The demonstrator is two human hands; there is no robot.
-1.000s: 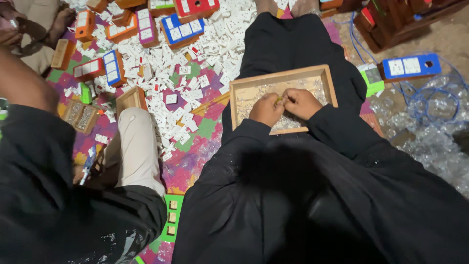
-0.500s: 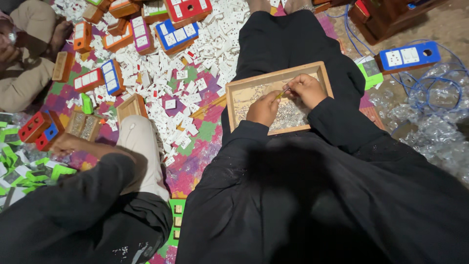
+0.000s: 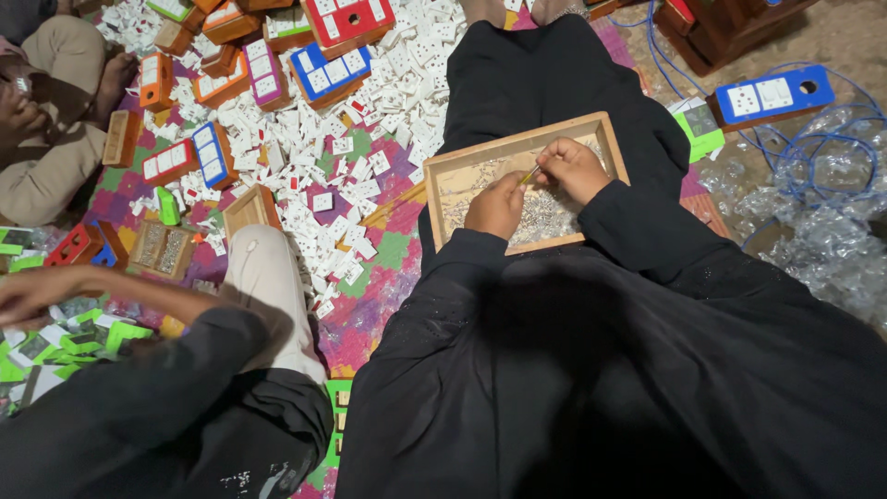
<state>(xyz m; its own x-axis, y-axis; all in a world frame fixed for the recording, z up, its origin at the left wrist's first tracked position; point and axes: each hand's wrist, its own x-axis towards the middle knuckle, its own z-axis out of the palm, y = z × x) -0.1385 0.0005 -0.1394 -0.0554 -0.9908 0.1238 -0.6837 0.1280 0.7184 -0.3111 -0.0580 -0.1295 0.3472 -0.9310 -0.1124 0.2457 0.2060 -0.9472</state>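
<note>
Wooden tray sits on the lap, full of small metal bits. Left hand and right hand pinch a thin yellow-tipped stick between them over the tray. Plenty of bits unsorted; white switch pieces cover the mat.

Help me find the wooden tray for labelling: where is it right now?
In the head view, the wooden tray rests on the person's black-clad lap, centre-right, under the left hand and right hand, right of the scattered white switch parts.
</note>
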